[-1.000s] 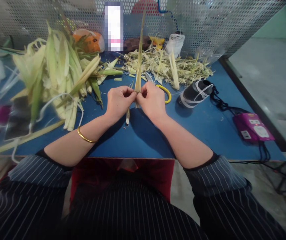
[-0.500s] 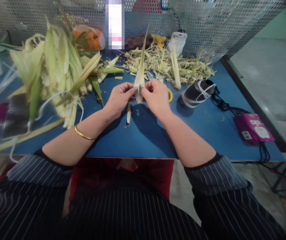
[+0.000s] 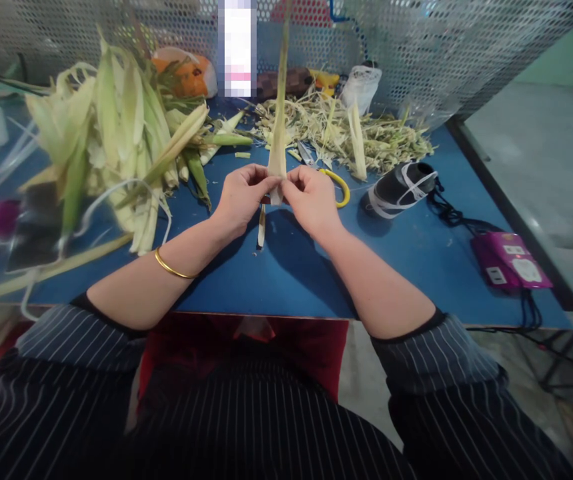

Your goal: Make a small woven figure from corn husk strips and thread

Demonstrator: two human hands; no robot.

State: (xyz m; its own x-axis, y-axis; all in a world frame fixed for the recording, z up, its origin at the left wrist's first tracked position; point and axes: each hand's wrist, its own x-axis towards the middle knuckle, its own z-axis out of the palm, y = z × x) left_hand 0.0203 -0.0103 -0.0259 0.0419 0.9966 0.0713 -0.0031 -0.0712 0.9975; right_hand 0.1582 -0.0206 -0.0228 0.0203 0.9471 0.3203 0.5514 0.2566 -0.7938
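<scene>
Between my two hands a pale corn husk (image 3: 279, 137) stands upright, its long narrow tip pointing away from me. My left hand (image 3: 243, 197) pinches its lower end from the left, thumb on top. From the other side my right hand (image 3: 313, 200) pinches the same end, the thumbs nearly touching. Just past my right hand lie scissors with a yellow handle (image 3: 343, 190), partly hidden by it. A small husk strip (image 3: 261, 228) shows below my left hand. The fingertips under the husk are hidden.
A pile of whole husks (image 3: 131, 127) covers the left of the blue table (image 3: 276, 280). Shredded scraps (image 3: 386, 137) lie at the back right. A black cylinder wrapped in white cord (image 3: 400, 190) and a purple power socket (image 3: 511, 261) are to the right; perforated metal (image 3: 416, 47) stands behind.
The husk has turned more upright, its tip reaching higher in view, and its lower gap no longer shows. My hands stay nearly in place; more of the yellow scissor handle is visible.
</scene>
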